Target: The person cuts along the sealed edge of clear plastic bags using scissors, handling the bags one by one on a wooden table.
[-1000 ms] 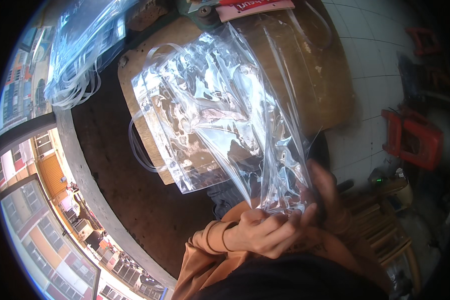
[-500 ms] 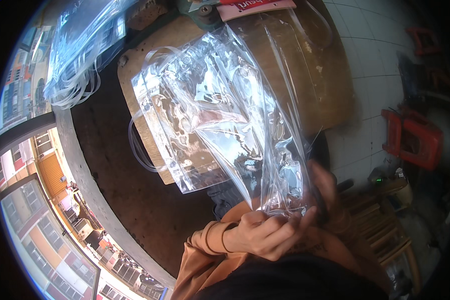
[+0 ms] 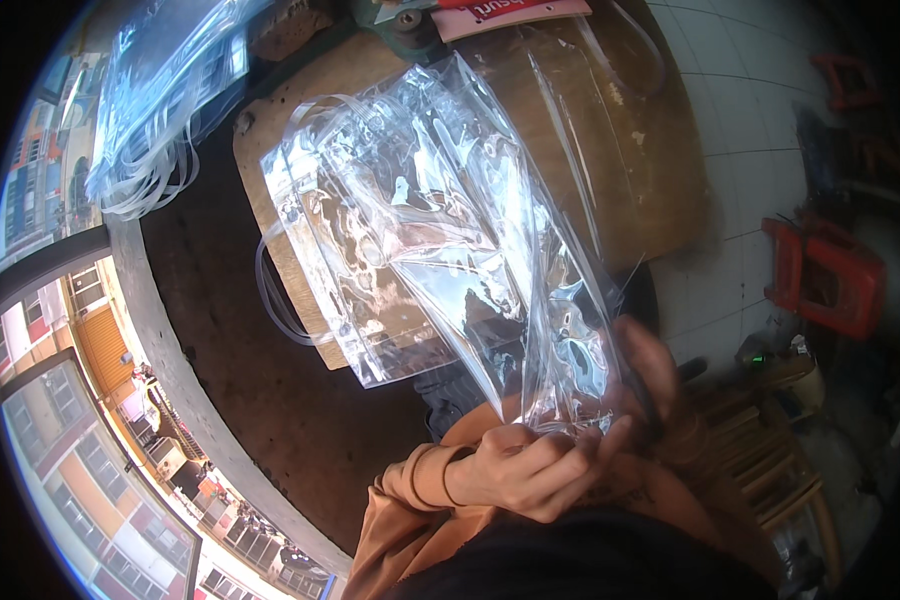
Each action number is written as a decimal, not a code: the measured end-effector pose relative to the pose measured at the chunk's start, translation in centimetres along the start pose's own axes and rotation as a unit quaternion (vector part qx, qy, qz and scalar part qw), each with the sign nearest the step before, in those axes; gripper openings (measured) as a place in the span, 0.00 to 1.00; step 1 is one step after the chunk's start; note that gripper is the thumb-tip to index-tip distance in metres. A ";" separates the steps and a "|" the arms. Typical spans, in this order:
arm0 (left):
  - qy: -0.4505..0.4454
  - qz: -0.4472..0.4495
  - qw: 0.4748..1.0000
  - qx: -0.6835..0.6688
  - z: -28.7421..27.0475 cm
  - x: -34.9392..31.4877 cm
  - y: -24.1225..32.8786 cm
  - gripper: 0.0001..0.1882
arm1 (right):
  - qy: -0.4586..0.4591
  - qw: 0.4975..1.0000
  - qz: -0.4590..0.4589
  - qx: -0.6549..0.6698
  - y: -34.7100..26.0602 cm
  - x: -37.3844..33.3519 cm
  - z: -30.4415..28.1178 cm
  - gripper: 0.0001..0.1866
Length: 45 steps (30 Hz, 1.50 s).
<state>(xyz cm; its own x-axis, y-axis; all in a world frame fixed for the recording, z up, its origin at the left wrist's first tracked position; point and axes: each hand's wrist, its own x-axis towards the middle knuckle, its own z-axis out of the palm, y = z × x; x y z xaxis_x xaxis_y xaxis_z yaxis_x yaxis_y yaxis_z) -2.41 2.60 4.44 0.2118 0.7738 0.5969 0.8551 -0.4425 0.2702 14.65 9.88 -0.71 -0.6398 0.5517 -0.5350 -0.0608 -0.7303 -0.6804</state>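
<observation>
A clear, shiny plastic bag (image 3: 420, 225) with thin looped tube handles lies spread over a brown wooden board (image 3: 640, 200). Its near end is gathered toward my body. There my left hand (image 3: 540, 470) is closed, its fingers curled over the crumpled plastic edge. To its right, my right hand (image 3: 655, 385) is in shadow against the same edge, its thumb or a finger raised beside the plastic. Most of its fingers are hidden, so its grip is hard to make out.
Several more clear bags with handles (image 3: 170, 110) lie piled at the far left. A green metal machine part (image 3: 410, 30) and a red-and-pink flat piece (image 3: 510, 15) sit at the board's far edge. Red plastic stools (image 3: 830, 275) and a wooden slatted seat (image 3: 760, 450) stand on the right.
The plastic near my hands has shifted slightly, with its folds and reflections changed. Both hands stay almost in the same place.
</observation>
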 end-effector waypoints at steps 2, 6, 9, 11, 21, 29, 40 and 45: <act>-0.007 -0.003 1.000 0.003 -0.1 0.0 0.0 0.30 | -0.006 1.000 -0.005 -0.010 0.2 0.0 -0.2 0.29; -0.047 0.001 0.999 0.011 -0.6 0.0 0.0 0.15 | 0.017 0.999 0.036 -0.014 -0.2 -0.3 0.0 0.29; -0.004 -0.015 1.000 0.008 0.0 -0.2 0.1 0.28 | 0.044 0.998 0.038 -0.033 -1.8 -0.5 1.1 0.29; 0.009 -0.013 1.000 0.001 -0.1 0.0 0.0 0.27 | 0.064 0.993 -0.020 -0.099 -2.4 -0.4 0.8 0.28; 0.032 -0.006 0.999 -0.011 0.1 -1.4 0.4 0.27 | 0.305 0.688 -0.313 -0.580 -4.7 6.2 -3.9 0.28; 0.019 0.016 1.000 -0.007 -0.6 -1.6 -0.3 0.26 | 0.273 0.545 -0.322 -0.724 -4.6 7.7 -3.5 0.21; 0.001 0.014 1.000 -0.005 -0.9 -1.6 -0.5 0.21 | -0.006 0.564 -0.536 -0.629 -7.2 4.7 0.7 0.12; 0.028 0.008 0.999 -0.016 -0.5 -1.7 -0.1 0.27 | -0.039 0.514 -0.559 -0.649 -7.6 5.3 0.9 0.05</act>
<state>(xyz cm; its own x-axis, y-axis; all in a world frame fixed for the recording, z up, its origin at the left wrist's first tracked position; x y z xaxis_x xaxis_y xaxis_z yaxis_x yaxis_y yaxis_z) -3.10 1.12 3.78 0.1982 0.7396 0.6432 0.8359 -0.4702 0.2831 11.01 17.93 2.08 -0.7929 0.2791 0.5417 0.1060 0.9386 -0.3284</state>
